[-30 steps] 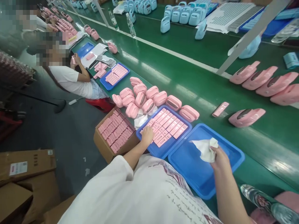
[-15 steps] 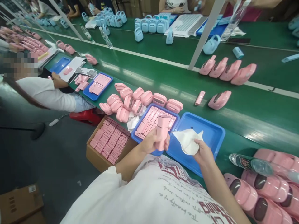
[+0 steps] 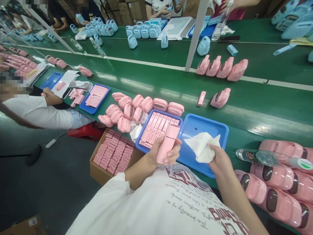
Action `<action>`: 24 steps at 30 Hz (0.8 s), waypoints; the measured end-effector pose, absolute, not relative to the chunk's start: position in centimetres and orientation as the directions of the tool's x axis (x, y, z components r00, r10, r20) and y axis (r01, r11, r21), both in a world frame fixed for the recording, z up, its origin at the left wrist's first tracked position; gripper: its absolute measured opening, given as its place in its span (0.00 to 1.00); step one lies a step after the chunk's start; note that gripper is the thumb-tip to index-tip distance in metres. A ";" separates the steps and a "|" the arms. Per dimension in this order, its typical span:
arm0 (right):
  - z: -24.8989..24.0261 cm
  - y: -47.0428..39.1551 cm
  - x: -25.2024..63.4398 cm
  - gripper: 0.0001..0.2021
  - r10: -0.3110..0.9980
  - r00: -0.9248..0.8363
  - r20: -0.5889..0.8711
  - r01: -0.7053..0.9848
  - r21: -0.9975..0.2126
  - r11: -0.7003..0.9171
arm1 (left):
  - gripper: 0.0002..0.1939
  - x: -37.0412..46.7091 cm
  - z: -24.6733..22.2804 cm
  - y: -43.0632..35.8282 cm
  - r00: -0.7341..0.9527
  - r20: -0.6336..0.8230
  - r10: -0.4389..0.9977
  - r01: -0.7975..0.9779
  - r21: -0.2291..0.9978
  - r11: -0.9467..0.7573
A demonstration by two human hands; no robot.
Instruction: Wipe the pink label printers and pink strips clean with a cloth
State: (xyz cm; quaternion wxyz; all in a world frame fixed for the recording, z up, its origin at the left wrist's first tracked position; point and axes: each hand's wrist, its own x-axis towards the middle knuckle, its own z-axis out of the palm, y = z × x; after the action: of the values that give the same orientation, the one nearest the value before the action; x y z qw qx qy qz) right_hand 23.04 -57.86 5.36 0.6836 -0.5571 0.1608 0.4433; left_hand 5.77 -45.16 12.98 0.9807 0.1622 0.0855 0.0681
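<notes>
Wrapped round a long pink piece (image 3: 168, 142), my left hand (image 3: 156, 153) is in front of my shirt, near the front edge of a blue tray (image 3: 140, 139) that holds rows of pink pieces. The piece tilts, its upper end to the right. A white cloth (image 3: 204, 148) is pinched in my right hand (image 3: 220, 160) and spreads leftward over the second blue tray (image 3: 223, 129). Nothing else shows in that tray apart from a small dark spot.
An open carton (image 3: 97, 169) of pink pieces stands below left. Pink housings (image 3: 128, 111) cluster behind the trays; more (image 3: 281, 199) lie at right beside a bottle (image 3: 256, 156). A person (image 3: 49, 111) sits at left. Blue housings (image 3: 144, 31) stand across the green table.
The pink piece in my left hand has tilted further and come a little lower, with the fingers showing more. The cloth remains in my right hand. The whole view has shifted.
</notes>
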 end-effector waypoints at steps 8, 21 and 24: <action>4.4 -63.3 22.7 0.15 0.276 0.621 -0.734 -0.780 -0.612 0.129 | 0.20 9.0 8.9 -45.3 0.869 -0.446 0.217 0.396 0.887 0.238; 3.1 -74.7 20.1 0.20 -0.203 0.676 -0.708 -0.599 -0.689 0.408 | 0.12 28.9 4.1 -56.7 0.835 -0.535 -0.126 0.075 0.338 -0.938; 3.2 -75.5 19.9 0.22 -0.218 0.666 -0.714 -0.589 -0.682 0.434 | 0.13 31.5 1.8 -58.9 0.792 -0.596 -0.135 0.027 0.255 -0.966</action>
State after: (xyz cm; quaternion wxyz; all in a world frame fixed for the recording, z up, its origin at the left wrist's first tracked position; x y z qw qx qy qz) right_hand 19.93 -75.50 3.17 0.7518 -0.5173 0.3899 0.1232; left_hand 31.51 -58.91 1.82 0.1263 0.9381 -0.0286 -0.3213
